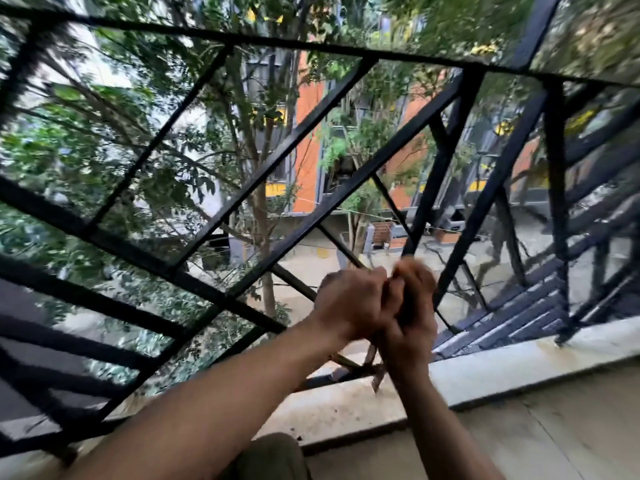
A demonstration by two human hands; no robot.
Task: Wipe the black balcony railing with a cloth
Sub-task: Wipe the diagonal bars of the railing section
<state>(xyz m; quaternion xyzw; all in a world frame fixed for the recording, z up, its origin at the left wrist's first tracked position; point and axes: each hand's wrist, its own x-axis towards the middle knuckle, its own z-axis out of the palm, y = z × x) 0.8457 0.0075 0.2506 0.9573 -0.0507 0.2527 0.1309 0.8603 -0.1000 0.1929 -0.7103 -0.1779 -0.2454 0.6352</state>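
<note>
The black balcony railing (277, 157) fills the view as a grid of slanted metal bars. Low in the middle, my left hand (349, 303) and my right hand (414, 306) are pressed together around one steep bar (433, 174). Both hands have curled fingers, and the bar passes between them and comes out below at the ledge. A dark strip shows between my right hand's fingers. The frame is blurred, so I cannot tell whether that strip is cloth or the bar itself. No cloth is plainly in view.
A pale stone ledge (502, 362) carries the railing's foot, with the balcony floor (554, 427) to its right. My olive trouser knee (273, 459) is at the bottom edge. Beyond the bars are trees (131, 161), an orange building (308, 143) and a street far below.
</note>
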